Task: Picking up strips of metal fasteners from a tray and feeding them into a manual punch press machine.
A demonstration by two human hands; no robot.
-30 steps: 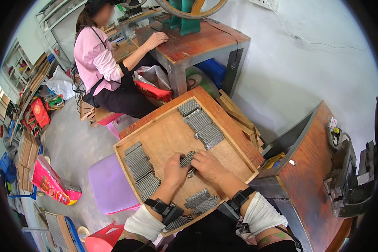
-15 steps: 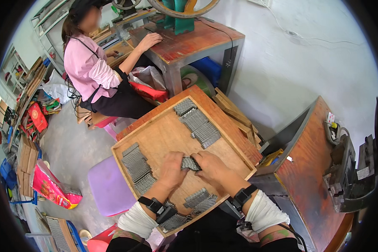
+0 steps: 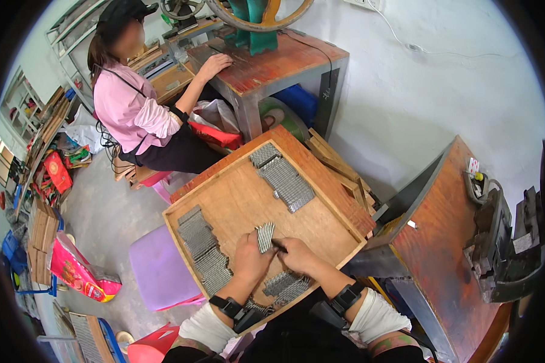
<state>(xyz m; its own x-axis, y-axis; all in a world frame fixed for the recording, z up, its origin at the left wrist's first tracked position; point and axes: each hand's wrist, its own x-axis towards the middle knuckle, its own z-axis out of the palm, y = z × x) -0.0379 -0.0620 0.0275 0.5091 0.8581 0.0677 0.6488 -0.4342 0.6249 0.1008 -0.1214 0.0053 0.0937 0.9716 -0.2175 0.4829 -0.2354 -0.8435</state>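
Left hand point(image 3: 252, 259): fingers pinch ridged metal-strip bundle point(image 3: 264, 237) over wooden tray point(image 3: 239, 199) middle. Right hand point(image 3: 298, 256) alongside, fingers curled, grip unclear. Strip rows point(image 3: 287, 184) already laid toward tray's left, far, near corners; held bundle not yet.

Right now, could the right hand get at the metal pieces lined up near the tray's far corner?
Probably yes: the tray floor looks unobstructed between the right hand and those metal pieces, though it would seemingly need to reach forward.
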